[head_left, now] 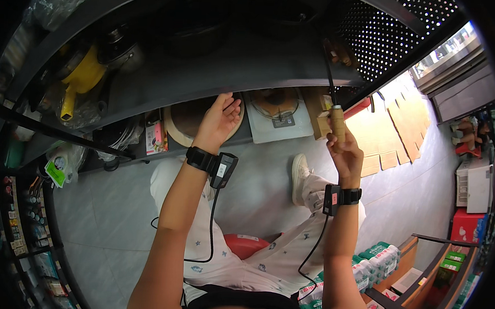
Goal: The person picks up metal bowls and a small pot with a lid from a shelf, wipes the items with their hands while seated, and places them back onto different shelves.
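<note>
My right hand (344,151) is closed round the light wooden handle of a long utensil (337,123). Its thin black shaft runs up and away past the shelf edge, and its far end is lost in the dark of the shelf. Just under the front edge of the dark grey shelf (166,97), my left hand (221,120) is loosely curled with nothing visible in it. Its fingertips are close to that edge; contact is unclear. Below the shelf, near my left hand, lies a round board-like thing with a pale rim (173,129). Between my hands sits a white scale-like appliance (282,135).
At the left of the shelf are a yellow-handled pan (83,81) and plastic-wrapped goods. A perforated black panel (396,36) closes its right end. Flattened cardboard (397,131) lies on the floor. Shrink-wrapped packs (376,265) and a wooden rack (442,276) stand at my right.
</note>
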